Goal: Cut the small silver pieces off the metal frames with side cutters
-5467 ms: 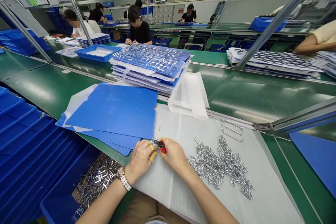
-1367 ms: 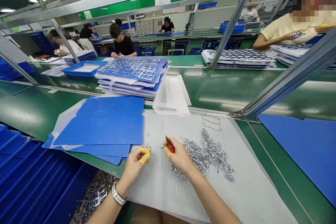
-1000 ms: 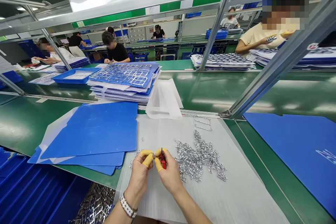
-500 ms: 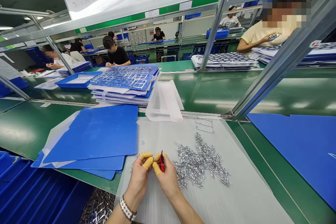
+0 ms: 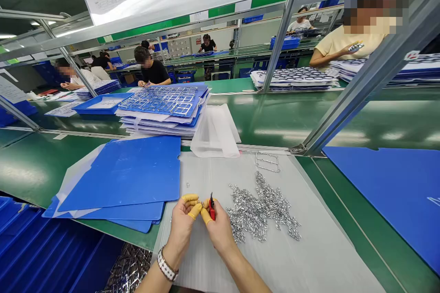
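Note:
My left hand (image 5: 182,217), with yellow finger cots and a bracelet at the wrist, is closed in a pinch on a small shiny metal piece (image 5: 202,203). Close against it, my right hand (image 5: 218,229), also in yellow finger cots, grips red-handled nippers (image 5: 212,210) whose dark jaws point up and away. Its thumb and fingertip meet the same small piece, mostly hidden by the fingers. Just right of my hands lies a loose heap of small silver pieces (image 5: 261,210) on a translucent sheet (image 5: 302,270). A thin metal frame (image 5: 268,161) rests behind the heap.
Blue plastic sheets (image 5: 123,174) lie to the left, more blue sheet (image 5: 388,192) to the right. A stack of sheets with chrome frames (image 5: 161,100) stands beyond. A metal post (image 5: 357,73) rises at right. Below left are blue bins (image 5: 44,252) and metal scraps (image 5: 125,268). Several co-workers sit opposite.
My hands have shifted only slightly, still together at the small piece, which shows a little more between the fingertips. Across the table, the co-worker at right has lowered a hand slightly.

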Demonstrator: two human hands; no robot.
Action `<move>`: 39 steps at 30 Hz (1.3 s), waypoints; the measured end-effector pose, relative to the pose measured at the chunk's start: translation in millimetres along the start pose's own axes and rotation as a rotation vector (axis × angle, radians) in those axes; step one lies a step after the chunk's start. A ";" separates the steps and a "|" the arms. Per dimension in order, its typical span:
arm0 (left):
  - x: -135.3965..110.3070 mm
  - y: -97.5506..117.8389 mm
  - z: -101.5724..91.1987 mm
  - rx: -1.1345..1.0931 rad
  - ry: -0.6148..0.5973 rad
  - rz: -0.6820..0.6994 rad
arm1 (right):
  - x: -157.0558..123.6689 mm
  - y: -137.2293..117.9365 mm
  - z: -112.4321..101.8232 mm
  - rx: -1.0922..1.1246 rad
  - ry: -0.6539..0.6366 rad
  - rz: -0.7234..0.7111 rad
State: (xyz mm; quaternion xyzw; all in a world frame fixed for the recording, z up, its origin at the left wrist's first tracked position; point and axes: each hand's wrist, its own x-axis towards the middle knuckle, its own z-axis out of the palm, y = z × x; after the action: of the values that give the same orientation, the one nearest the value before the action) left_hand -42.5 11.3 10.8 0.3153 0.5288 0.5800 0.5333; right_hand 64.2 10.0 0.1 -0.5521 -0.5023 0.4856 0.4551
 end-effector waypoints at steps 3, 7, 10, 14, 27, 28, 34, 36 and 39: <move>0.2 -1.2 -0.8 0.032 -0.018 0.022 | -0.1 -1.3 -1.7 -0.034 -0.019 0.001; 0.8 -1.6 -2.5 0.069 -0.006 0.019 | -0.3 -5.1 -6.1 -0.110 -0.042 0.001; 1.2 -0.8 -3.4 0.095 -0.007 0.023 | -0.3 -14.3 -20.3 -0.232 -0.084 -0.010; -2.4 -0.1 -2.7 0.164 -0.066 0.058 | 1.5 -28.4 -50.3 -0.320 -0.064 -0.079; -16.4 -8.7 7.3 0.343 -0.226 0.104 | 2.9 -10.9 -62.1 0.350 -0.282 0.207; -16.5 -8.0 8.2 0.349 -0.230 0.117 | 2.6 -11.0 -62.3 0.383 -0.293 0.221; -18.1 -1.9 12.7 0.304 -0.314 0.107 | 2.2 -13.9 -64.8 0.421 -0.354 0.278; -16.9 -0.9 11.8 0.283 -0.316 0.082 | 0.7 -16.1 -68.6 0.343 -0.351 0.274; -13.5 -2.2 6.6 0.299 -0.297 0.065 | -3.0 -18.8 -81.7 -0.092 -0.319 0.101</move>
State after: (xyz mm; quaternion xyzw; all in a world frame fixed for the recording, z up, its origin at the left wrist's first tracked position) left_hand -32.5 0.0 13.0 0.4900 0.5141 0.4591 0.5337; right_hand 143.2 7.3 28.2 -0.5130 -0.5614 0.5657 0.3188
